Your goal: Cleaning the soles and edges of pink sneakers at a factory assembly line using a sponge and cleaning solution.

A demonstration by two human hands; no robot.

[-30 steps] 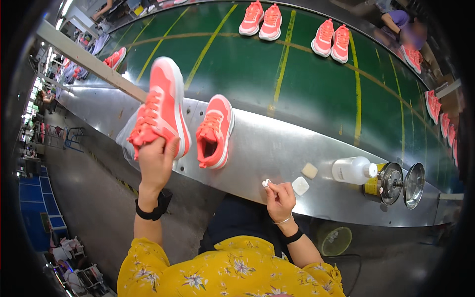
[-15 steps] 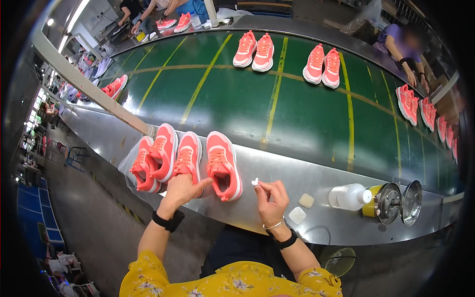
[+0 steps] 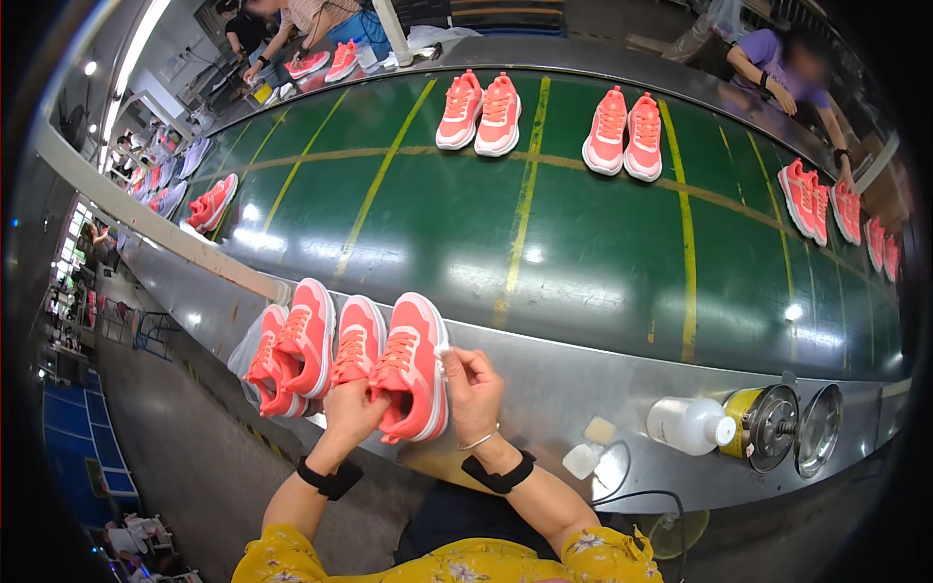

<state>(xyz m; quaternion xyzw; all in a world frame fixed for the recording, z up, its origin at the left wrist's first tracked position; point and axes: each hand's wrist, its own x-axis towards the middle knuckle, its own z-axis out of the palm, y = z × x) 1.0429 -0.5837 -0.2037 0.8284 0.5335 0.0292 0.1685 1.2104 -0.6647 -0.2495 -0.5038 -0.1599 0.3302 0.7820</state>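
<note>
Probably best if the left hand (image 3: 353, 410), grip partly hidden, steadies the shoe (image 3: 416, 335) at its collar by the tabletop (image 3: 544, 389) edge, the right hand (image 3: 474, 394) keeping its pinched white bit (image 3: 442, 351) light along the side.

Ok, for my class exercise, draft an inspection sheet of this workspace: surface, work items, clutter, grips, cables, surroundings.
Surface: metal ledge beside a green belt with yellow lines.
Work items: four coral shoes on the ledge's left part; small white piece.
Clutter: white bottle, yellow-sided can, beige pad, white pad.
Grips: left grip at the collar of the rightmost shoe, hold partly hidden; right grip pinches the white piece by that shoe's right side.
Cables: dark cable near the ledge's near edge; ends unclear.
Surroundings: more coral shoes on the belt; co-worker in purple beyond.
</note>
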